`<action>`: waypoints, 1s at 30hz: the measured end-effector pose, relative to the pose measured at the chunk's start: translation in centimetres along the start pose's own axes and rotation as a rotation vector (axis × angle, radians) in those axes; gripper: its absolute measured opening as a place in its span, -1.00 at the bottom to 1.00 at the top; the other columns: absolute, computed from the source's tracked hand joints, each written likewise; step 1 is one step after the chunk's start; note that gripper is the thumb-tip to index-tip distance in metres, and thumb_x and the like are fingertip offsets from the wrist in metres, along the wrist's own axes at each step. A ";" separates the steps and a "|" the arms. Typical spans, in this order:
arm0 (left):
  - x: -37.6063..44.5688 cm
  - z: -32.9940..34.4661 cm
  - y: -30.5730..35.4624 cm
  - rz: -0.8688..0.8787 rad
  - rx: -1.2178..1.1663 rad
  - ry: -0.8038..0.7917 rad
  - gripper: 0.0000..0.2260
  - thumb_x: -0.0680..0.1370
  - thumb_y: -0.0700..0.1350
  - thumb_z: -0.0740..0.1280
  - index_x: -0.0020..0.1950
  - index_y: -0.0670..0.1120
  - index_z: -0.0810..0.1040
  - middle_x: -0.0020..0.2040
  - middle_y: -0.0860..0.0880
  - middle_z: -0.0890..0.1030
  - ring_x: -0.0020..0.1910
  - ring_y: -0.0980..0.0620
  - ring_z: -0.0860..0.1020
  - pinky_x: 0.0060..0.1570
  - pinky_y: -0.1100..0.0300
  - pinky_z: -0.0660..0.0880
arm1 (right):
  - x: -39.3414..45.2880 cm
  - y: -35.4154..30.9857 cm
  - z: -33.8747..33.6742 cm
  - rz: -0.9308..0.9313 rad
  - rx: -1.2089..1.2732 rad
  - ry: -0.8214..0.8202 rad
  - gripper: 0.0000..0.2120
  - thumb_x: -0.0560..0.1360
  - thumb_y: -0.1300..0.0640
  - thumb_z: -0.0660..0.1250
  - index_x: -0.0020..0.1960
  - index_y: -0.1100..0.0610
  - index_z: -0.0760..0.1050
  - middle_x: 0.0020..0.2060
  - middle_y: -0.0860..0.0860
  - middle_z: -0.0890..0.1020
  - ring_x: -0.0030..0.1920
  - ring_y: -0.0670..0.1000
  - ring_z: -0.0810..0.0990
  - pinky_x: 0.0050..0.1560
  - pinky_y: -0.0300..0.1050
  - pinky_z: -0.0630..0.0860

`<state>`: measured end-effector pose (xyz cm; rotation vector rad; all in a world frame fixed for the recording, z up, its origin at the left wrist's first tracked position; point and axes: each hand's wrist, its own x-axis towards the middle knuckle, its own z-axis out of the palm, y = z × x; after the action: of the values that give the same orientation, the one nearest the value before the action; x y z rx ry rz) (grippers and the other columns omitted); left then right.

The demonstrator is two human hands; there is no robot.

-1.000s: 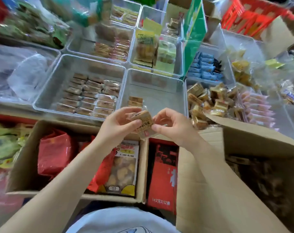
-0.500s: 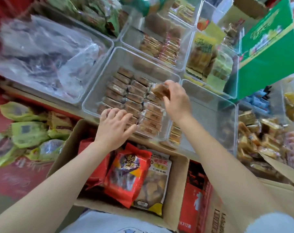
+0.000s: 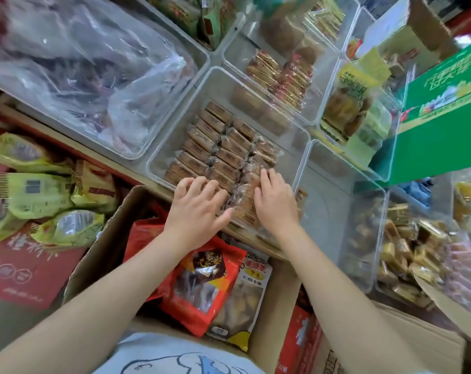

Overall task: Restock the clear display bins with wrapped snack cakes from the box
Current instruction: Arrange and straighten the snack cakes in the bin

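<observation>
A clear display bin (image 3: pixel 175 125) holds three rows of brown wrapped snack cakes (image 3: pixel 223 147). Both hands lie at the bin's near end. My left hand (image 3: pixel 199 206) rests flat on the near cakes of the left and middle rows, fingers spread. My right hand (image 3: pixel 275 201) presses with straight fingers on the near cakes of the right row. Neither hand grips a cake. A cardboard box (image 3: pixel 105 238) below the bin holds red snack bags (image 3: pixel 202 279).
A bin with crumpled plastic (image 3: pixel 88 63) lies to the left. A mostly bare clear bin (image 3: pixel 334 211) sits to the right, then a bin of gold-wrapped sweets (image 3: pixel 407 252). A green carton (image 3: pixel 444 109) stands at the right. Green snack packets (image 3: pixel 37 190) lie at left.
My right hand carried a wrapped cake to the bin's right row, let it go, and came back to the near end. My left hand moved forward onto the near cakes.
</observation>
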<state>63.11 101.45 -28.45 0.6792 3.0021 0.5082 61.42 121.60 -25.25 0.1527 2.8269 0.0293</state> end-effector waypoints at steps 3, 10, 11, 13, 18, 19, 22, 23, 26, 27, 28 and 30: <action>-0.1 0.1 0.1 0.006 0.012 0.036 -0.58 0.60 0.23 0.13 0.10 0.00 0.65 0.14 -0.01 0.61 0.23 -0.12 0.47 0.29 -0.06 0.23 | -0.2 -0.7 0.3 0.042 -0.045 -0.031 -0.47 0.71 -0.02 -0.07 0.63 0.11 0.00 0.61 0.10 0.09 0.60 0.11 0.05 0.56 0.09 0.05; -0.2 -1.0 0.1 0.004 0.018 -0.061 -0.49 0.59 0.29 0.02 0.14 0.05 0.65 0.18 0.02 0.61 0.24 -0.10 0.46 0.26 -0.05 0.20 | -0.5 -0.7 -1.5 -0.014 -0.104 -0.110 -0.45 0.70 -0.04 0.00 0.63 0.12 0.02 0.61 0.09 0.10 0.59 0.14 0.05 0.56 0.16 0.03; -0.1 -1.4 0.1 -0.008 0.014 -0.109 -0.46 0.59 0.30 -0.01 0.16 0.05 0.64 0.19 0.03 0.61 0.25 -0.09 0.46 0.27 -0.03 0.19 | -1.5 -0.3 -2.0 -0.034 -0.101 -0.108 -0.46 0.69 -0.04 0.03 0.61 0.12 0.08 0.60 0.08 0.11 0.59 0.13 0.04 0.56 0.18 0.00; 0.2 -2.1 0.3 -0.039 0.010 -0.184 -0.48 0.61 0.29 0.00 0.24 0.03 0.59 0.23 0.01 0.58 0.30 -0.08 0.43 0.32 -0.03 0.17 | -4.0 0.7 -3.2 -0.070 -0.026 -0.064 -0.52 0.67 -0.03 0.08 0.56 0.09 0.24 0.59 0.08 0.14 0.59 0.11 0.04 0.55 0.20 -0.02; -2.1 -3.7 4.7 -0.006 -0.166 -0.050 -0.60 0.58 0.06 0.27 0.28 -0.17 0.57 0.22 -0.16 0.59 0.26 -0.20 0.48 0.31 -0.08 0.33 | -14.0 6.6 -6.0 -0.103 0.477 0.314 -0.72 0.59 0.09 0.25 0.23 0.11 0.61 0.21 0.08 0.58 0.26 0.10 0.51 0.30 0.20 0.40; -3.0 -4.0 6.9 0.015 -0.222 -0.062 -0.59 0.57 0.05 0.28 0.29 -0.17 0.57 0.25 -0.17 0.58 0.27 -0.20 0.47 0.31 -0.08 0.34 | -16.4 8.4 -6.5 -0.101 0.530 0.409 -0.74 0.58 0.10 0.24 0.15 0.13 0.65 0.11 0.07 0.61 0.17 0.09 0.56 0.22 0.15 0.46; -5.8 -4.2 15.3 0.058 -0.422 -0.210 -0.62 0.58 0.04 0.30 0.32 -0.11 0.56 0.30 -0.11 0.53 0.34 -0.14 0.41 0.34 0.02 0.30 | -23.9 14.6 -8.4 -0.026 0.557 0.636 -0.78 0.58 0.15 0.23 0.04 0.17 0.64 -0.05 0.04 0.64 0.01 -0.01 0.59 0.09 -0.13 0.49; -6.8 -4.1 18.5 0.078 -0.496 -0.265 -0.61 0.56 0.07 0.28 0.31 -0.09 0.57 0.27 -0.08 0.53 0.32 -0.12 0.41 0.33 0.07 0.30 | -26.3 16.9 -8.8 0.018 0.547 0.683 -0.80 0.58 0.19 0.24 0.03 0.17 0.64 -0.07 0.03 0.64 -0.03 -0.05 0.57 0.04 -0.18 0.48; -9.9 -3.3 28.2 0.166 -0.658 -0.414 -0.58 0.55 0.16 0.24 0.33 -0.01 0.54 0.23 0.05 0.50 0.32 -0.02 0.44 0.32 0.12 0.35 | -32.4 23.2 -8.9 0.152 0.509 0.743 -0.82 0.59 0.22 0.25 0.04 0.20 0.63 -0.11 0.04 0.64 -0.13 -0.04 0.55 -0.10 -0.18 0.47; -11.0 -3.0 31.2 0.183 -0.695 -0.454 -0.62 0.60 0.13 0.27 0.37 0.03 0.50 0.24 0.10 0.46 0.35 0.03 0.42 0.32 0.13 0.36 | -34.0 25.3 -8.4 0.184 0.498 0.734 -0.82 0.59 0.22 0.25 0.04 0.21 0.63 -0.14 0.03 0.62 -0.16 -0.05 0.52 -0.14 -0.19 0.43; -12.1 -2.6 33.9 0.189 -0.744 -0.483 -0.62 0.62 0.10 0.30 0.43 0.06 0.44 0.27 0.14 0.41 0.38 0.07 0.39 0.34 0.14 0.34 | -35.4 27.2 -7.7 0.213 0.487 0.708 -0.82 0.59 0.22 0.25 0.04 0.20 0.63 -0.17 0.00 0.60 -0.19 -0.08 0.49 -0.16 -0.20 0.40; -14.2 -1.9 38.7 0.162 -0.880 -0.522 -0.47 0.60 0.14 0.34 0.53 0.11 0.28 0.40 0.16 0.34 0.45 0.14 0.29 0.42 0.14 0.27 | -37.4 30.5 -5.9 0.262 0.475 0.587 -0.82 0.60 0.20 0.25 0.05 0.16 0.63 -0.15 -0.02 0.60 -0.16 -0.06 0.50 -0.12 -0.12 0.45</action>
<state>91.81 127.81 -15.00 0.7843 1.9582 1.2894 98.08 147.83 -7.18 0.7247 3.3109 -0.6418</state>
